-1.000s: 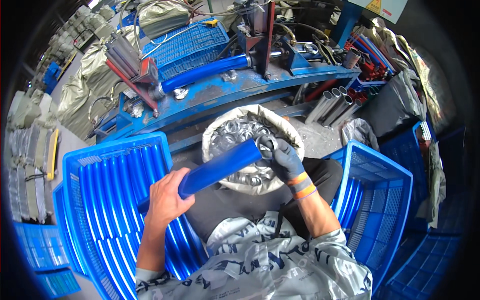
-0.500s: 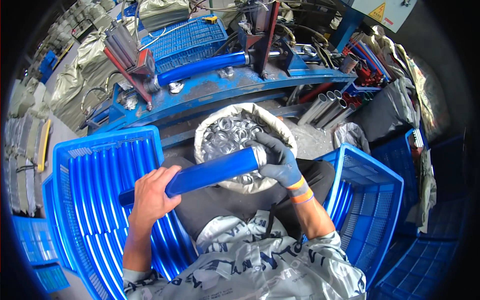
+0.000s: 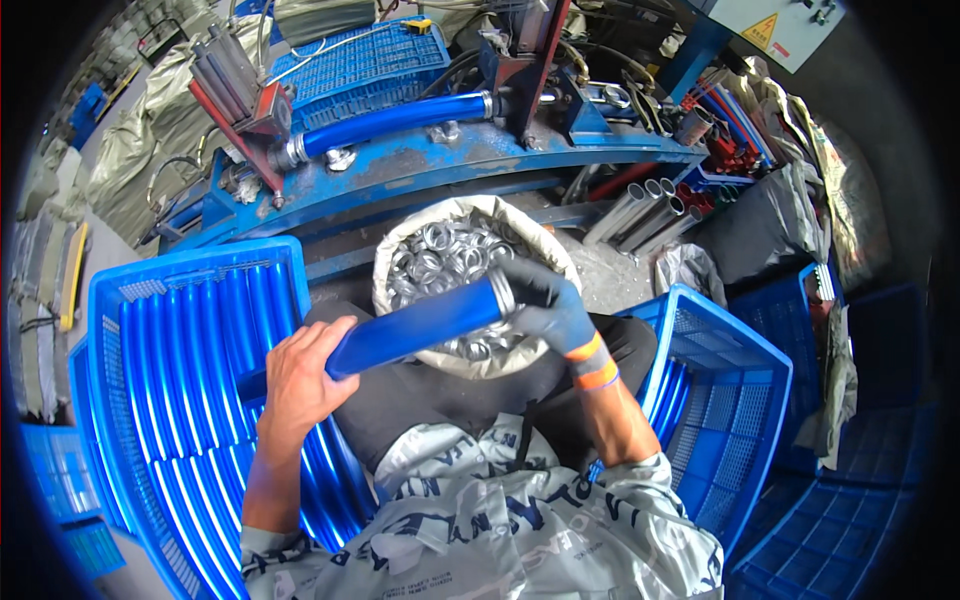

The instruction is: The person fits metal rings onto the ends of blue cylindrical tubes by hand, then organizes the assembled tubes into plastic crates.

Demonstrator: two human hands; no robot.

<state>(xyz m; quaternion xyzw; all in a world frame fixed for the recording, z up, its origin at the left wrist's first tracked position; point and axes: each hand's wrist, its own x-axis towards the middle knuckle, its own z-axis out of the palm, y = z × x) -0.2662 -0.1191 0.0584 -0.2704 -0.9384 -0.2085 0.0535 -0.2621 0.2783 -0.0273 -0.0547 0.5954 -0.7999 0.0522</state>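
A shiny blue tube [image 3: 425, 325] lies slantwise across my lap, its right end higher than its left. My bare left hand [image 3: 305, 375] is closed round its left part, whose end passes behind the hand. At the right end sits a silver metal ring [image 3: 502, 292]. My right hand [image 3: 552, 312], in a grey-blue glove with an orange-striped cuff, has its fingers curled against that ring and the tube's end; they are slightly blurred. Just beyond and below the tube stands a pale sack [image 3: 384, 265] with a rolled rim, filled with loose silver rings [image 3: 440, 262].
To my left, a blue crate [image 3: 105, 330] holds several blue tubes [image 3: 180, 350]. Another blue crate [image 3: 735, 350] on my right has a few. Ahead stands a blue machine bench [image 3: 400, 165] with another blue tube [image 3: 390, 122] clamped on it. Bare metal pipes [image 3: 640, 215] lean beneath.
My view has shifted slightly, so the surroundings sit a little further left. Both hands keep their places on the tube; the gloved fingers have shifted a little at the ringed end.
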